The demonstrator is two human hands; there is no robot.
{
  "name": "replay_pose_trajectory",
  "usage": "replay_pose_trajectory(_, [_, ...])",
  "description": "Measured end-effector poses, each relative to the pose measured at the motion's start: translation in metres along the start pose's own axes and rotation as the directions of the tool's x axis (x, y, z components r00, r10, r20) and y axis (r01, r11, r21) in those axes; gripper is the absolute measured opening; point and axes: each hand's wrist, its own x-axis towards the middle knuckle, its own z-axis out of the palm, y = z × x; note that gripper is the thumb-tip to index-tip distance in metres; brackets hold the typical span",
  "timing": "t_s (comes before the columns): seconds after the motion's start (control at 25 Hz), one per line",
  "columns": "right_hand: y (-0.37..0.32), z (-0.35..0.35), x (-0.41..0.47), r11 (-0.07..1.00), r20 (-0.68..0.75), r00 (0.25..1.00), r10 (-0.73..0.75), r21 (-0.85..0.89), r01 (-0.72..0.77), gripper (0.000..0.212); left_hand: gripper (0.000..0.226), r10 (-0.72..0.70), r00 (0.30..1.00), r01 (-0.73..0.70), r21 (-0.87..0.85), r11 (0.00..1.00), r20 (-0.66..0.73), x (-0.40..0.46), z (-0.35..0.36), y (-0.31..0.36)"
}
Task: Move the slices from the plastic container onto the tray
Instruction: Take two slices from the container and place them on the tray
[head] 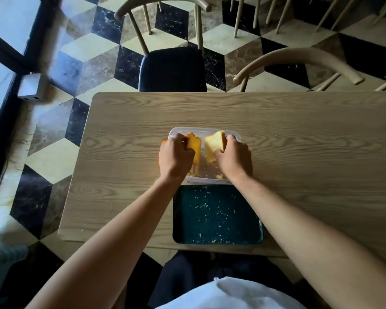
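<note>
A clear plastic container (232,133) sits in the middle of the wooden table. Both my hands are over it. My left hand (175,157) grips a yellow cake slice (195,142) with a browned crust. My right hand (233,158) grips a paler yellow slice (214,141), held tilted above the container. Crumbs lie on the container floor. Just in front of the container, touching its near edge, lies a dark teal tray (216,212) sprinkled with crumbs and holding no slices.
The wooden table (299,152) extends to the right and left of the container. A dark-cushioned chair (173,68) stands at the far side, and another chair back (299,61) is at the far right. A window is to the left.
</note>
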Motion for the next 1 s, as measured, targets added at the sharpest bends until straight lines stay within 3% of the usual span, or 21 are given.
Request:
replay_pose_trajectory(0.2, [0.025, -0.051, -0.038, 0.916, 0.031, 0.999, 0.042, 0.399, -0.051, 0.016, 0.016, -0.043, 0.999, 0.030, -0.325, 0.945, -0.031, -0.038, -0.058, -0.018])
replay_pose_trajectory(0.28, [0.040, -0.062, -0.066, 0.789, 0.108, 0.993, 0.040, 0.607, -0.098, 0.013, 0.017, -0.105, 0.993, 0.115, -0.517, 0.848, 0.048, -0.061, -0.071, -0.035])
replay_pose_trajectory(0.36, [0.061, -0.065, -0.093, 0.693, 0.189, 0.981, 0.043, 0.701, -0.165, 0.015, 0.019, -0.174, 0.971, 0.240, -0.670, 0.702, 0.165, -0.084, -0.076, -0.060])
replay_pose_trajectory(0.52, [0.100, -0.050, -0.133, 0.679, 0.306, 0.946, 0.109, 0.672, -0.295, 0.013, 0.024, -0.307, 0.861, 0.509, -0.670, 0.540, 0.406, -0.122, -0.059, -0.110])
replay_pose_trajectory(0.64, [0.114, -0.030, -0.145, 0.713, 0.382, 0.912, 0.146, 0.598, -0.365, 0.014, 0.026, -0.385, 0.775, 0.632, -0.609, 0.478, 0.501, -0.131, -0.037, -0.130])
replay_pose_trajectory(1.0, [0.132, 0.005, -0.120, 0.732, 0.434, 0.866, 0.248, 0.502, -0.461, 0.023, 0.025, -0.406, 0.749, 0.660, -0.544, 0.518, 0.523, -0.101, 0.004, -0.126])
